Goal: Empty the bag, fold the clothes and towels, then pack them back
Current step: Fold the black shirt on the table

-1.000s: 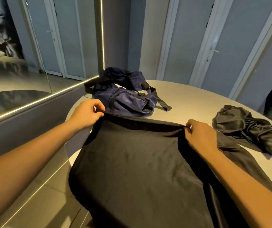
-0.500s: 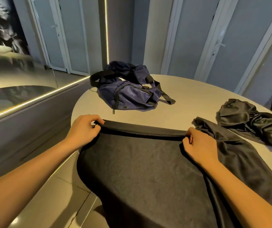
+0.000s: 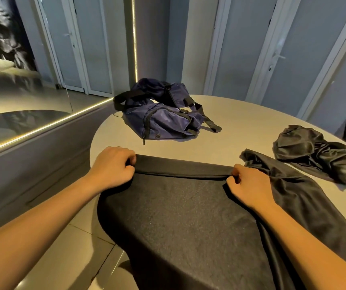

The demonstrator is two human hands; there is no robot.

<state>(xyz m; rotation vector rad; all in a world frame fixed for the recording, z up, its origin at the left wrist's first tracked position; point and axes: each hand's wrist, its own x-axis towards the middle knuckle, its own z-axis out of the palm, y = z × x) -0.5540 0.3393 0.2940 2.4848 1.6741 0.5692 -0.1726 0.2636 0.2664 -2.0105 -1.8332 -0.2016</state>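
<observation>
At the far left a light strip (image 3: 42, 128) runs along a glossy wall, and pale floor (image 3: 88, 258) tiles show below the near-left rim of the tabletop (image 3: 241, 122). The left hand (image 3: 113, 166) rests at that near-left part, its fingers (image 3: 131, 159) curled round the left end of the folded edge of a black cloth (image 3: 188, 216). The cloth lies spread in the near middle. Its far edge is doubled over into a thick band between the two hands, and its near part hangs over the rim toward the person. Beyond it and apart from it, a dark blue bag (image 3: 163, 118) with black straps lies slumped on the far-left part of the tabletop, a zip pull hanging at its near side. The right hand (image 3: 249, 189) grips the right end of the same folded edge, fingers (image 3: 236, 174) pinching the fabric. Just right of this hand a dark grey garment (image 3: 293, 195) lies stretched from far to near, touching the black cloth's right side. Farther right a shiny crumpled garment (image 3: 318, 155) sits in a heap just beside the grey one's far end; I cannot tell if they touch. Pale doors (image 3: 283, 49) stand behind.
</observation>
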